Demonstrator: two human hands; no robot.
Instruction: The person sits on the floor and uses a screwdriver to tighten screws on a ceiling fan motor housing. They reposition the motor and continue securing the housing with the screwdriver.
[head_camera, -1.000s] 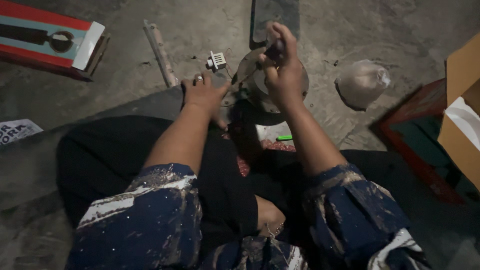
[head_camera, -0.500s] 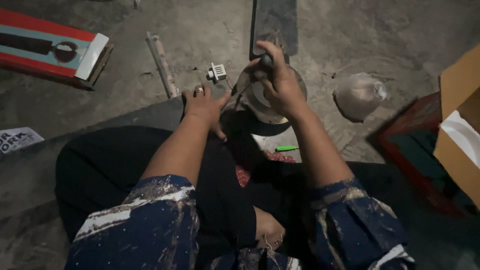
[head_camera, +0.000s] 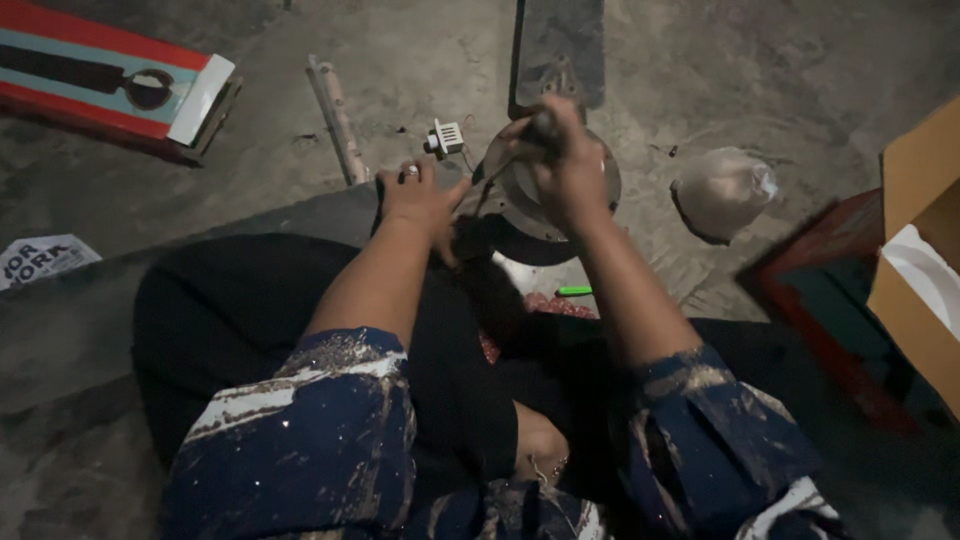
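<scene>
I sit on a concrete floor with a round grey metal fan motor housing (head_camera: 600, 195) in front of my knees. My right hand (head_camera: 565, 165) is closed around a dark tool handle held upright over the housing. My left hand (head_camera: 415, 200), with a ring on one finger, rests on the left edge of the housing near dark wires, its fingers curled down. A dark fan blade (head_camera: 560, 45) extends away from the motor. A small white terminal connector (head_camera: 445, 137) lies just beyond my left hand.
A long red, teal and white box (head_camera: 110, 80) lies at far left, with a pale tube (head_camera: 335, 115) beside it. A crumpled plastic bag (head_camera: 725, 190) sits right of the motor. A cardboard box (head_camera: 920, 260) and red frame (head_camera: 810, 260) stand at right. A green pen (head_camera: 575, 291) lies near my knee.
The view has shifted slightly. My right hand stays on the tool over the motor with small movement. My left hand stays at the housing's left edge.
</scene>
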